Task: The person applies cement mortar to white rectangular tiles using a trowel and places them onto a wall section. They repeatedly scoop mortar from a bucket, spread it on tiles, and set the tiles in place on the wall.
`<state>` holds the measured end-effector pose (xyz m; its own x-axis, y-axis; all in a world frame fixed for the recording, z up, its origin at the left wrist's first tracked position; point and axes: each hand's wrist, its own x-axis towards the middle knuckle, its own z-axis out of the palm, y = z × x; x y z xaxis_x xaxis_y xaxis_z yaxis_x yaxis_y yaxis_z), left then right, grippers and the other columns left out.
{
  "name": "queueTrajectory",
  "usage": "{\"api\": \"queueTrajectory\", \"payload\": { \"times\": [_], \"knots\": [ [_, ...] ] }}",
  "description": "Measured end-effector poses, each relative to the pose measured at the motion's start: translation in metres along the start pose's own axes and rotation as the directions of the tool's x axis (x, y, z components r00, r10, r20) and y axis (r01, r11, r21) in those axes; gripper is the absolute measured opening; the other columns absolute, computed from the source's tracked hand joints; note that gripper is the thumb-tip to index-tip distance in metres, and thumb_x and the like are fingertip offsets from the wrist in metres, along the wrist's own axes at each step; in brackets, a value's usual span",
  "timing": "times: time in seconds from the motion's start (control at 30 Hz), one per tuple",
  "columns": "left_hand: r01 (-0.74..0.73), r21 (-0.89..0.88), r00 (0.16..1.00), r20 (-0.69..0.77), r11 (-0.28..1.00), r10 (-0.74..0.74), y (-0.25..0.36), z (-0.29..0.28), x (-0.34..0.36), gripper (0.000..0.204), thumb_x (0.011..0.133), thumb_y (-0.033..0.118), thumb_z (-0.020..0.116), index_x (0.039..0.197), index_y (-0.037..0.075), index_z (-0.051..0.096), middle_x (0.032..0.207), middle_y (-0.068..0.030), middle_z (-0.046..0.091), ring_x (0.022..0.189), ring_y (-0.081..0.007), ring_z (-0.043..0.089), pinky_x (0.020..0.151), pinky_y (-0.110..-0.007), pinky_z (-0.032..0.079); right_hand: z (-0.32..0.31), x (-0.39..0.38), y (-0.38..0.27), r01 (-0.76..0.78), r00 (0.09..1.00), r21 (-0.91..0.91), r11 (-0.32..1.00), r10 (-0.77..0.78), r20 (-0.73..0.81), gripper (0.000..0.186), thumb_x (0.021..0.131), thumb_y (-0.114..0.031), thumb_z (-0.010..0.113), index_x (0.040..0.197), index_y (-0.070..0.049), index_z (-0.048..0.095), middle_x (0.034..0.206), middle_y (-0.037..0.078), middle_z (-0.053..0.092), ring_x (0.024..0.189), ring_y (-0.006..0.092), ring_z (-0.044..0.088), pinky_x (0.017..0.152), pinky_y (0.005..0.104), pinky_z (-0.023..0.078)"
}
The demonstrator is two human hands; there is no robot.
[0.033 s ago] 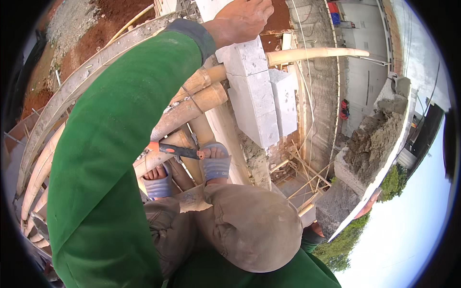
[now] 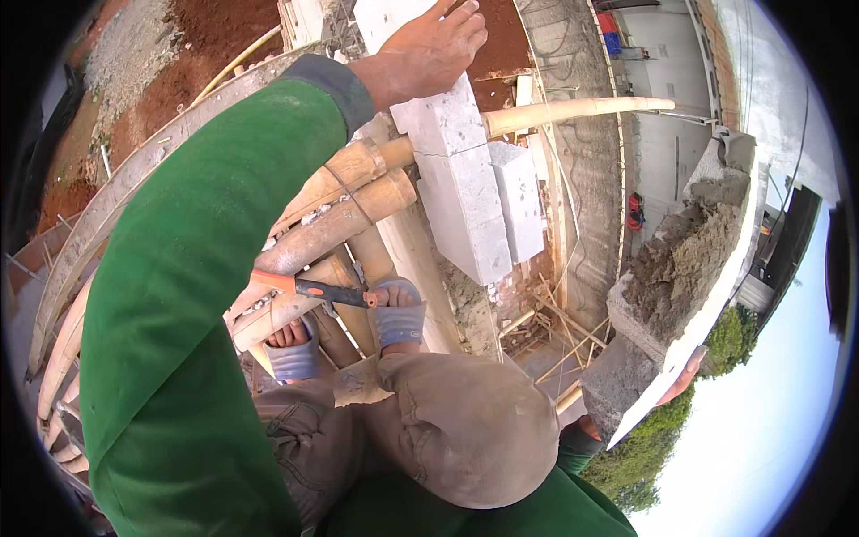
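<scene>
Red earth and grey gravel at upper left, pale sky at lower right. Left hand over the upper end of stacked pale blocks, fingers bent; cannot tell whether they touch or pinch anything. Right hand mostly hidden, fingers curled against the outer face of a white-sided trough; grey mortar heaped inside, whole load at the person's right. Beside the green left sleeve, bamboo poles; orange-and-black tool on them, its black end near one blue-grey sandal. Farther out, a pale pole juts rightward past the blocks
</scene>
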<state>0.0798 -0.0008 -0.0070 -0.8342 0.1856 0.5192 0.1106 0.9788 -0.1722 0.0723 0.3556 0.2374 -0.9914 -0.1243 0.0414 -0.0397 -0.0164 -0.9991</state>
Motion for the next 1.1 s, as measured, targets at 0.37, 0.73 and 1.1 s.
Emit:
{"api": "queueTrajectory", "payload": {
  "times": [0.37, 0.73, 1.1],
  "knots": [
    [0.665, -0.737, 0.710, 0.673, -0.119, -0.206, -0.058, -0.285, -0.095, 0.068, 0.107, 0.059, 0.045, 0.125, -0.001, 0.070, 0.115, -0.0152, 0.073, 0.103, -0.0257, 0.071, 0.089, -0.040, 0.057, 0.053, -0.066, -0.031, 0.087, 0.987, 0.182, 0.979, -0.110, 0.116, 0.084, 0.081, -0.030, 0.076, 0.147, 0.011, 0.045, 0.134, 0.028, 0.059, 0.123, 0.0359, 0.061, 0.103, 0.0466, 0.049],
    [0.243, -0.936, 0.405, 0.335, -0.253, -0.851, 0.048, -0.300, -0.182, 0.089, 0.098, 0.060, 0.064, 0.160, 0.004, 0.032, 0.157, -0.0237, 0.038, 0.147, -0.0359, 0.037, 0.119, -0.047, 0.034, 0.132, -0.103, 0.026, -0.034, 0.853, 0.013, 0.999, 0.022, 0.522, 0.082, 0.084, -0.030, 0.072, 0.147, 0.014, 0.044, 0.138, 0.029, 0.057, 0.126, 0.0359, 0.059, 0.105, 0.0470, 0.048],
    [0.224, -0.816, -0.234, 0.486, -0.533, -0.842, 0.112, -0.281, -0.311, 0.085, 0.101, 0.062, 0.059, 0.155, 0.000, 0.037, 0.146, -0.0204, 0.049, 0.140, -0.0298, 0.043, 0.120, -0.039, 0.031, 0.230, -0.194, 0.111, -0.002, 0.479, -0.170, 0.986, 0.150, 0.865, 0.091, 0.074, -0.020, 0.081, 0.148, 0.017, 0.043, 0.133, 0.027, 0.060, 0.123, 0.0335, 0.060, 0.111, 0.0428, 0.042]
  ]
}}
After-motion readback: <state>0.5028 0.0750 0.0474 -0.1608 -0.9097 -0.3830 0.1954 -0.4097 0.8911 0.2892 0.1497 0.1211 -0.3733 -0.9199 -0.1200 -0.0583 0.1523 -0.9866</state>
